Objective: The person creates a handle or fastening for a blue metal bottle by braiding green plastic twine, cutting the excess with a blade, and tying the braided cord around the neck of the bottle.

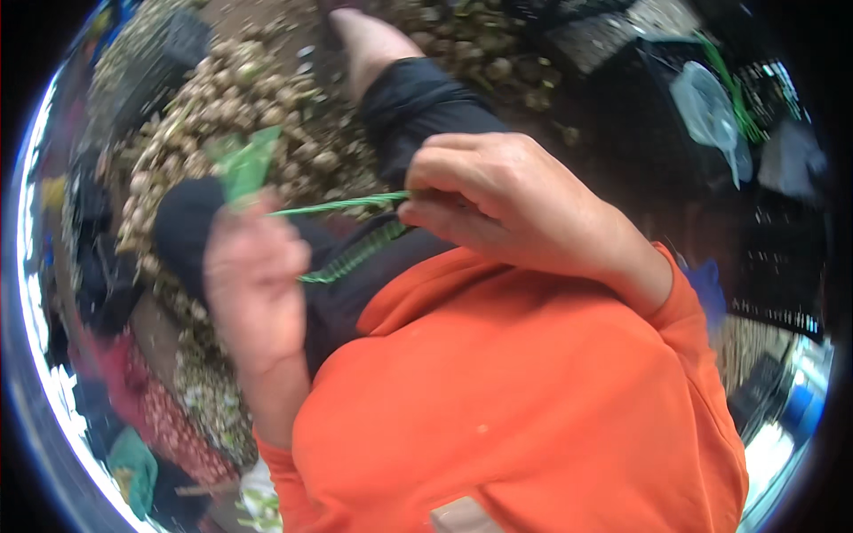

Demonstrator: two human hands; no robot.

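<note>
My left hand [253, 275] is raised in front of my chest and closed around a green plastic strip [244, 164] whose wide end sticks up above the fingers. My right hand [498, 200] is curled shut on the other end of a thin green string [342, 205] stretched between both hands. A twisted green cord [355, 253] hangs just below the string, over my dark trousers. My orange sleeves [533, 391] fill the lower half of the view.
A heap of small pale bulbs [240, 98] with roots lies on the ground ahead. Black plastic crates [773, 240] stand on the right, with a clear bag [706, 111] on one. A red patterned cloth [169, 426] lies at lower left.
</note>
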